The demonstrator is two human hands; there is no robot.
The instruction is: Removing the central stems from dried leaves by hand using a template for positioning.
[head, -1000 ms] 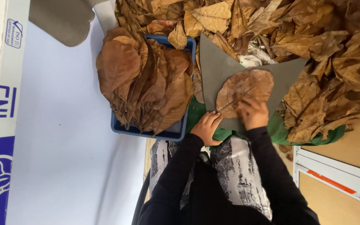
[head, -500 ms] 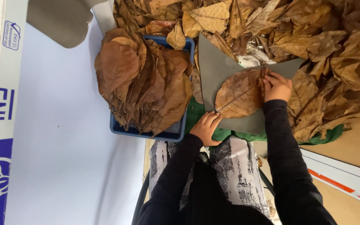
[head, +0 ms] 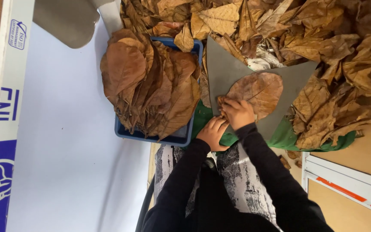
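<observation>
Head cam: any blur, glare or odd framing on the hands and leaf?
Head view: lighting even and soft, no glare; right hand and left hand slightly soft, veins readable on the large brown leaf; grey board under it is matte; frame looks rotated sideways.

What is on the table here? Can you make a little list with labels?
left hand: at the near edge of the grey board
right hand: fingers pressing the big brown leaf
leaf: lies flat on the board
blue bin: heaped with stacked leaves
loose leaves: piled around the board
green cloth: under the board
</observation>
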